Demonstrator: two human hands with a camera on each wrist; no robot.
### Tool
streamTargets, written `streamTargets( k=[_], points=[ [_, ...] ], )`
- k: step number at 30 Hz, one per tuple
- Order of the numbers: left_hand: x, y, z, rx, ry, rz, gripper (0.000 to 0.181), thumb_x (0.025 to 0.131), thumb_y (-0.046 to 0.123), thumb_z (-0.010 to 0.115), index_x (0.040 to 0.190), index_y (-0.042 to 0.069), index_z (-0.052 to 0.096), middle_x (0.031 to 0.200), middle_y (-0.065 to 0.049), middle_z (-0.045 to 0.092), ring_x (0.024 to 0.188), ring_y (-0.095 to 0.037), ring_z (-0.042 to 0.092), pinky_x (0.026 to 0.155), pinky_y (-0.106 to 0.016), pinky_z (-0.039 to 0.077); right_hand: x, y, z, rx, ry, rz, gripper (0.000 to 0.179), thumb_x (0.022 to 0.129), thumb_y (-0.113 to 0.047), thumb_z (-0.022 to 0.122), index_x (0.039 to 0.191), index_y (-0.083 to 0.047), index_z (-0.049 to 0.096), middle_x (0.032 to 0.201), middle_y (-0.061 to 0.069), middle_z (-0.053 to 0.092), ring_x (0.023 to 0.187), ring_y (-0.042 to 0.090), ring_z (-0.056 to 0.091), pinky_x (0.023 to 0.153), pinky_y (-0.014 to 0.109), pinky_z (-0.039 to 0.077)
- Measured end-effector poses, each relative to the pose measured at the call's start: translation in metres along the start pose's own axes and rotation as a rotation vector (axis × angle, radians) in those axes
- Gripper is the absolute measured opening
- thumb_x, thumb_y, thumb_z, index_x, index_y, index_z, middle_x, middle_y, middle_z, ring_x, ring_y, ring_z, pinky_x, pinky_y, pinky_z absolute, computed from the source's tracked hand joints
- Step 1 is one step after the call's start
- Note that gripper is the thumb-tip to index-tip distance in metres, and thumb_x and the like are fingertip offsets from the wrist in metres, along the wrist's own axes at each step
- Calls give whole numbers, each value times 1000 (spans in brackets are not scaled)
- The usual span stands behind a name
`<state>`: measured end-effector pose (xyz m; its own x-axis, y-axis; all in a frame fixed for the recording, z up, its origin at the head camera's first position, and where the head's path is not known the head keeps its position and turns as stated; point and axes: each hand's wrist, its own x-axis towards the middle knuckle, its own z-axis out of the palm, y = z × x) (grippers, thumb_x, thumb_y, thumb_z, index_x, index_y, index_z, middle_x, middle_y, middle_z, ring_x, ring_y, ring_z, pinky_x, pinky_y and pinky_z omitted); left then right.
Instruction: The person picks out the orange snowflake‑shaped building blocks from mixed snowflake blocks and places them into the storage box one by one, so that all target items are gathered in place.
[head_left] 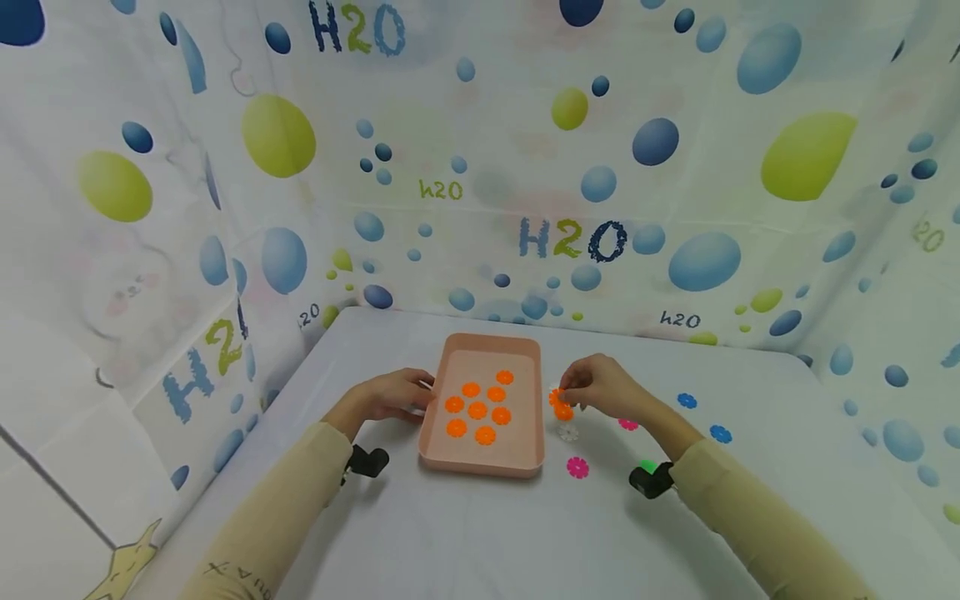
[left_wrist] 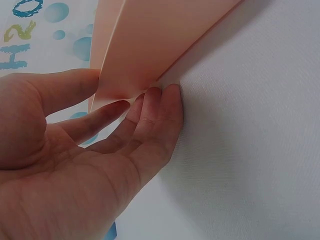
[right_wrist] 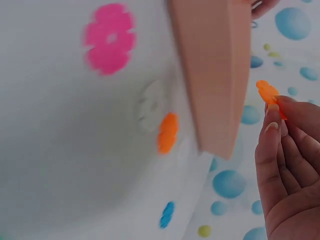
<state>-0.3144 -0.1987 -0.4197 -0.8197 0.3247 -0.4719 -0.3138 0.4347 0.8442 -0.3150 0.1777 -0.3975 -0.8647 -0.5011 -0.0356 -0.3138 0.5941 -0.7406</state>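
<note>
My left hand (head_left: pixel 393 393) rests at the left side of a shallow peach-pink tray (head_left: pixel 531 462), its thumb and loosely bent fingers (left_wrist: pixel 172 107) touching the outer wall. Inside the tray lie several orange flower-shaped discs (head_left: pixel 477 410), spread apart. Just off the tray's right side, my right hand (head_left: pixel 603 387) pinches another orange flower-shaped disc (right_wrist: pixel 266 91) between thumb and fingertips, raised above the cloth. Below that hand, one more orange disc (right_wrist: pixel 168 133) lies on the table, close to a whitish, see-through disc (head_left: pixel 567 432).
Pink discs (head_left: pixel 577 467), blue discs (head_left: pixel 721 434) and a partly covered green disc (head_left: pixel 647 466) lie right of the tray. White cloth (head_left: pixel 465 533) covers the table. Behind it hangs a curtain (head_left: pixel 495 117) printed with blue and green spots.
</note>
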Motion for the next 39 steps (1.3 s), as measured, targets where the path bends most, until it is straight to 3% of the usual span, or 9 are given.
streamTargets(
  k=[3,10,14,18,23,28,35,39],
  points=[
    [-1,0,1,-4,-4,11,54,99,7,61,147,-5,41,142,-24,48,110,-29,60,103,-48,52,15,-15,4,21,12,-1,9,93,-12,74,98,-4,72,86,6,74,86,41,70,78,49,62],
    [0,-1,0,-6,8,9,52,99,7,61,146,-4,42,141,-24,49,110,-29,60,103,-48,52,53,-43,15,44,46,-34,10,92,-12,75,95,-2,74,86,12,75,84,40,71,73,38,63],
    [-1,-1,0,2,10,8,51,99,8,61,145,-4,43,141,-24,48,110,-29,60,103,-48,52,74,-51,23,61,53,-17,11,93,-11,75,95,0,74,90,17,76,86,42,72,76,39,63],
    [-2,-1,0,1,11,5,52,99,8,61,146,-4,42,142,-24,48,111,-30,60,104,-49,51,92,-55,32,91,35,27,10,93,-8,74,94,2,73,87,14,75,88,40,73,82,46,62],
    [-2,-2,0,-4,13,1,52,98,7,62,146,-4,43,144,-24,47,111,-30,60,104,-50,51,111,-55,44,99,30,33,8,91,-3,73,91,5,74,83,15,74,85,40,73,76,41,63],
    [2,-6,0,0,13,1,52,98,7,63,145,-3,45,144,-24,47,110,-30,60,102,-49,52,122,-52,55,82,61,88,7,89,0,74,93,7,75,83,16,74,77,30,73,73,35,63],
    [1,-5,0,14,17,2,52,97,7,62,145,-3,45,144,-23,47,110,-29,60,102,-49,53,126,-49,64,-47,63,208,7,92,-7,71,98,-4,75,87,8,73,85,27,68,80,32,56],
    [-1,-3,1,12,20,-6,52,97,6,62,145,-3,44,144,-24,47,110,-29,60,102,-49,53,127,-45,69,-64,44,233,4,93,-9,71,96,-7,72,89,8,73,86,27,67,83,35,55]
  ],
)
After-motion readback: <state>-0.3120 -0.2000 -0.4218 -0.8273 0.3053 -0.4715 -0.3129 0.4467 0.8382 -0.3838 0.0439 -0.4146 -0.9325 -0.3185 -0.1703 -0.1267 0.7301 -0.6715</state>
